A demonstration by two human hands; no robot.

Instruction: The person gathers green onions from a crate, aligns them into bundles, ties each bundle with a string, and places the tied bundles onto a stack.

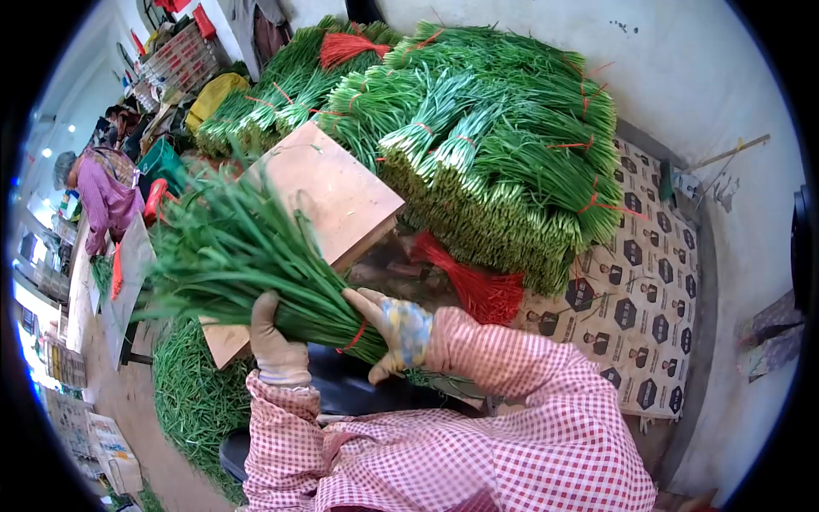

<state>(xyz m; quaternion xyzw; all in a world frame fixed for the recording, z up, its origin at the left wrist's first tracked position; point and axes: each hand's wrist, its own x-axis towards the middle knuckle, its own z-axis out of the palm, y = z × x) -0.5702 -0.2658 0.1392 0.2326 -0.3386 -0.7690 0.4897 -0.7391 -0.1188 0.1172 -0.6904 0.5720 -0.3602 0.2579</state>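
Note:
A bundle of garlic chives (256,260) is held in front of me by both gloved hands. Its leafy tops fan out to the upper left and look blurred, while a red tie (352,337) circles it near the cut end. My left hand (280,341) grips the lower side of the leaves, thumb up, with most of its fingers hidden. Around the cut end closes my right hand (394,331), just beside the tie. Behind the bundle stands a wooden board or small table (337,192), partly covered by the leaves.
Tied chive bundles (512,145) are stacked high against the wall. Red ties lie in bunches on the stack and beside it (478,282). Loose green trimmings (192,401) pile up at the lower left. Printed sheeting (631,299) covers the floor. Another person (107,192) works at far left.

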